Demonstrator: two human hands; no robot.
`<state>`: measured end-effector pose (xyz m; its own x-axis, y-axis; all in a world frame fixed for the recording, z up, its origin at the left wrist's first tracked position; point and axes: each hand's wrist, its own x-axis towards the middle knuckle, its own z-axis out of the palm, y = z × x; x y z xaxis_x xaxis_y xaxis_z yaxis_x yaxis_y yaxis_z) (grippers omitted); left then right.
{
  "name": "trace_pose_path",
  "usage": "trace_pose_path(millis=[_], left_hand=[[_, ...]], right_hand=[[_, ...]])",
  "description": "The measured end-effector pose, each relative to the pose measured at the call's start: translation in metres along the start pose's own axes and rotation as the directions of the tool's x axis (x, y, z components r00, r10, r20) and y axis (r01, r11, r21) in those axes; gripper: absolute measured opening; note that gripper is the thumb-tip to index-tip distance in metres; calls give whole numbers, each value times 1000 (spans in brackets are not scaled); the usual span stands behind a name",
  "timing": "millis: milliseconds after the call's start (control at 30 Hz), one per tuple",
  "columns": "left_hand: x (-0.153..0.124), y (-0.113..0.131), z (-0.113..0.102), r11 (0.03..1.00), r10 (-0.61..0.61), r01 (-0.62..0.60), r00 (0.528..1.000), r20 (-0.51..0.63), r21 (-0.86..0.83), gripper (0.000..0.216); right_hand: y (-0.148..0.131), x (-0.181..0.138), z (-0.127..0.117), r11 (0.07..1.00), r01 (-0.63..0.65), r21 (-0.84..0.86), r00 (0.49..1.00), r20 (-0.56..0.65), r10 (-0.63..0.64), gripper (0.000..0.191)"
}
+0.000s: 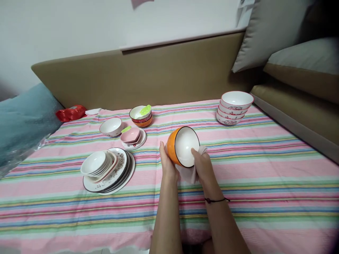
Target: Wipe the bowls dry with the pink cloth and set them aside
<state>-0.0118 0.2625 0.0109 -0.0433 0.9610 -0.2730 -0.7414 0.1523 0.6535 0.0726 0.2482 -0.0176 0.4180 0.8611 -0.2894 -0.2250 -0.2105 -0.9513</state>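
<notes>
An orange bowl [172, 147] with a white inside and a dark rim is held up in front of me, tilted so that its opening faces right. My left hand [168, 163] grips it from the left and below, fingers partly hidden behind it. A pale cloth [188, 175] hangs under the bowl and shows at its right rim. My right hand [203, 164] holds this cloth against the rim, the thumb reaching over the inside edge. A dark cord bracelet circles my right wrist.
Stacked white bowls with red rims [235, 100] stand at the back right. On the left, small white bowls [95, 163] sit on piled plates [131, 176]. Behind are a pink dish [130, 135], a white bowl [112, 127] and stacked patterned bowls [143, 123]. A striped cloth [265, 183] lies underneath.
</notes>
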Motion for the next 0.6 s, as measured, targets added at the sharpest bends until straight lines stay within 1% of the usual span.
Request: trace_pose_path(millis=[100, 133, 200, 233, 300, 367, 433, 467, 500, 567, 600], left_hand=[[3, 3, -4, 996, 20, -29, 994, -103, -82, 42], [5, 4, -7, 994, 24, -37, 991, -131, -101, 40], [9, 8, -13, 991, 36, -59, 982, -187, -120, 40], [11, 10, -16, 989, 52, -79, 976, -210, -125, 40], [13, 14, -22, 984, 81, -115, 970, -229, -139, 40], [13, 19, -26, 980, 76, -114, 972, -223, -160, 41], [12, 21, -27, 981, 51, -89, 975, -215, -171, 42], [12, 21, -27, 982, 45, -83, 976, -212, -170, 42], [11, 21, -25, 982, 51, -87, 976, -210, -166, 41], [11, 19, -21, 982, 89, -121, 974, -209, -147, 38], [11, 19, -20, 980, 118, -148, 971, -209, -133, 37]], right_hand=[[-6, -6, 1, 968, 75, -239, 997, 11, -74, 36], [-8, -8, 2, 958, 96, -272, 995, 13, -96, 39], [-12, -10, 2, 961, 127, -247, 991, 1, -131, 42], [-13, -10, 1, 970, 129, -204, 991, -16, -135, 42], [-14, -7, -1, 990, 107, -94, 989, -87, -115, 41], [-13, -3, -4, 997, 68, 34, 985, -161, -62, 41], [-12, 1, -4, 987, 13, 160, 985, -172, 15, 41], [-11, 1, -3, 974, -18, 224, 990, -135, 49, 41], [-12, 1, 0, 956, -48, 290, 995, -69, 71, 40], [-13, -3, 8, 906, -90, 413, 995, 71, 66, 39], [-14, -6, 12, 883, -94, 460, 993, 109, 50, 38]])
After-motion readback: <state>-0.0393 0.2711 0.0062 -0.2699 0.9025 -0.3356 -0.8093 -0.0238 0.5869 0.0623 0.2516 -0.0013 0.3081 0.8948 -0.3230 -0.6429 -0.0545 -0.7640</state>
